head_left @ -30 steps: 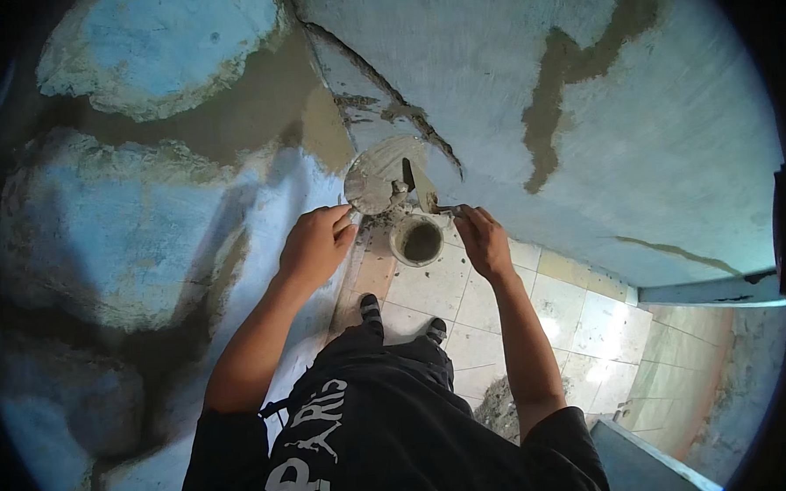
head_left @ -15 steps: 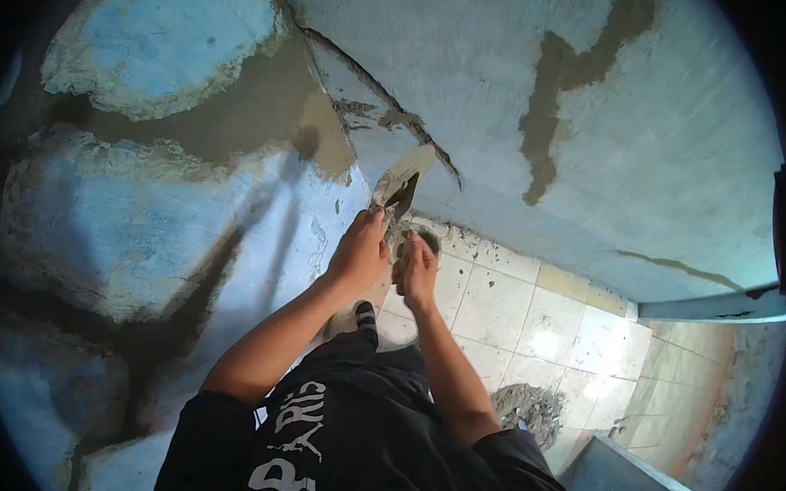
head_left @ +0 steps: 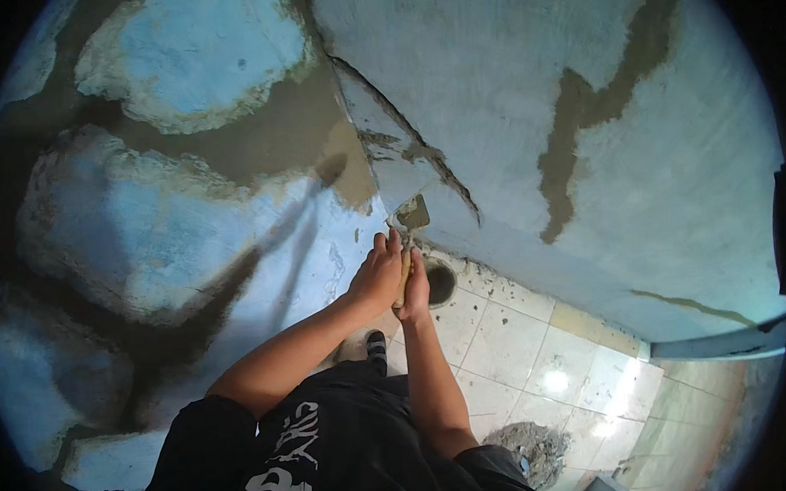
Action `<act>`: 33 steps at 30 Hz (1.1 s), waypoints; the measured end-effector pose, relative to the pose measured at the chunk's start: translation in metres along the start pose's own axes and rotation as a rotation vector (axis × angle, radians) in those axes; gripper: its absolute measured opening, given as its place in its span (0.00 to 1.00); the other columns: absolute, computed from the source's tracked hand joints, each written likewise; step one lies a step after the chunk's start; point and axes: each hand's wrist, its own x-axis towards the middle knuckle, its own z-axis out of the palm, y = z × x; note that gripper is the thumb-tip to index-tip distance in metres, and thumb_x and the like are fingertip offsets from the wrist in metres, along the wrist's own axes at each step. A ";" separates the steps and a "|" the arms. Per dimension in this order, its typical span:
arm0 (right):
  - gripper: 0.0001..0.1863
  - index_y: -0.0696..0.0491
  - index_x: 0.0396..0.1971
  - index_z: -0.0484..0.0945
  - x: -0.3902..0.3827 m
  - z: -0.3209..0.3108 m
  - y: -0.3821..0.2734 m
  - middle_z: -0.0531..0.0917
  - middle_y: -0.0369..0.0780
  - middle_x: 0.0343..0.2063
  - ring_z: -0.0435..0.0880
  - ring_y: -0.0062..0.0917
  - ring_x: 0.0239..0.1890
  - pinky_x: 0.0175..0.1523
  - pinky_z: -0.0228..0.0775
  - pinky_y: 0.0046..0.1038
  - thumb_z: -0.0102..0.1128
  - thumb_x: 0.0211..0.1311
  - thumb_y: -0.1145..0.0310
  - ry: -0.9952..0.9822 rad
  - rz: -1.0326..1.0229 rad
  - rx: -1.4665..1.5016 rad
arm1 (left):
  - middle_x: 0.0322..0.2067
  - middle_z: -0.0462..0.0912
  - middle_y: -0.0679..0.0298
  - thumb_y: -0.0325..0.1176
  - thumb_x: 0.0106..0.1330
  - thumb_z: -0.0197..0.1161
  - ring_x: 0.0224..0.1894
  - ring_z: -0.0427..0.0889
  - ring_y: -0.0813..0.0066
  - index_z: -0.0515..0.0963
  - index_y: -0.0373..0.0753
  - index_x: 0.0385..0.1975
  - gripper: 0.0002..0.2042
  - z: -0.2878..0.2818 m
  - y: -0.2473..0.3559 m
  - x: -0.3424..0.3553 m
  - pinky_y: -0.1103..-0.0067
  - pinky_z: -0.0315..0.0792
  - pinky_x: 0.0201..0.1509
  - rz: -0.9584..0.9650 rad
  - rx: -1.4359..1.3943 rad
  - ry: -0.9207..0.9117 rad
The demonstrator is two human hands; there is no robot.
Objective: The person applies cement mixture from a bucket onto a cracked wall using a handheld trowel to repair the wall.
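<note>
My left hand (head_left: 379, 277) and my right hand (head_left: 415, 287) are close together near the corner of the walls. Both are closed around the light tan handle (head_left: 404, 278) of a trowel. Beyond the fingers shows its blade (head_left: 413, 211), with grey-brown mortar on it, low in front of the right-hand wall. Part of the grip is hidden by the fingers. Just right of my right hand, on the floor, is a round dark-mouthed container (head_left: 442, 284). An open crack (head_left: 405, 126) runs down the wall above the blade, with rough mortar at its side.
Broad mortar bands (head_left: 257, 146) cross the blue wall on the left. A filled crack (head_left: 573, 150) zigzags down the right wall (head_left: 491, 83). Crumbs dot the tiled floor (head_left: 502, 328), where a heap of rubble (head_left: 529, 450) lies at lower right. My foot (head_left: 376, 347) is by the left wall.
My right hand has come up beside the left onto the trowel handle. The blade has dropped lower and turned, away from the crack. The view has shifted slightly.
</note>
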 end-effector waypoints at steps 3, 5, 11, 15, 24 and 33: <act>0.19 0.51 0.46 0.74 0.013 -0.015 -0.018 0.77 0.33 0.25 0.72 0.17 0.15 0.16 0.67 0.19 0.43 0.80 0.50 -0.177 0.136 0.096 | 0.55 0.67 0.42 0.22 0.59 0.64 0.52 0.79 0.44 0.53 0.22 0.70 0.39 -0.007 -0.001 0.003 0.64 0.80 0.54 -0.045 0.057 -0.080; 0.19 0.51 0.46 0.74 0.021 -0.003 -0.015 0.76 0.33 0.25 0.72 0.18 0.15 0.16 0.68 0.19 0.43 0.81 0.51 -0.171 0.206 0.152 | 0.55 0.67 0.42 0.23 0.60 0.65 0.53 0.79 0.45 0.53 0.22 0.71 0.39 0.000 -0.023 0.001 0.65 0.82 0.52 -0.012 0.145 -0.013; 0.20 0.57 0.46 0.73 0.049 0.009 -0.004 0.75 0.36 0.26 0.72 0.17 0.16 0.17 0.72 0.17 0.40 0.81 0.55 -0.253 0.347 0.325 | 0.50 0.71 0.46 0.25 0.66 0.58 0.44 0.82 0.51 0.56 0.19 0.68 0.32 0.007 -0.064 0.010 0.68 0.84 0.42 0.002 0.338 0.082; 0.21 0.60 0.50 0.72 0.070 0.004 0.004 0.74 0.38 0.28 0.71 0.20 0.18 0.19 0.70 0.21 0.40 0.81 0.56 -0.322 0.493 0.531 | 0.49 0.70 0.46 0.22 0.66 0.56 0.42 0.81 0.51 0.55 0.19 0.69 0.32 0.011 -0.097 0.017 0.66 0.83 0.42 0.006 0.328 0.047; 0.22 0.59 0.55 0.72 0.097 -0.016 0.050 0.74 0.37 0.27 0.72 0.20 0.17 0.19 0.69 0.22 0.41 0.82 0.55 -0.262 0.432 0.667 | 0.52 0.67 0.38 0.16 0.62 0.51 0.50 0.75 0.35 0.49 0.21 0.71 0.35 0.066 -0.185 0.013 0.56 0.75 0.52 -0.070 -0.103 0.011; 0.22 0.53 0.52 0.73 0.170 -0.023 0.086 0.72 0.33 0.22 0.68 0.17 0.13 0.13 0.60 0.20 0.44 0.80 0.49 0.042 0.129 -0.016 | 0.48 0.70 0.42 0.22 0.62 0.57 0.52 0.71 0.45 0.54 0.25 0.71 0.35 0.152 -0.281 -0.054 0.60 0.68 0.58 -0.158 -0.329 -0.141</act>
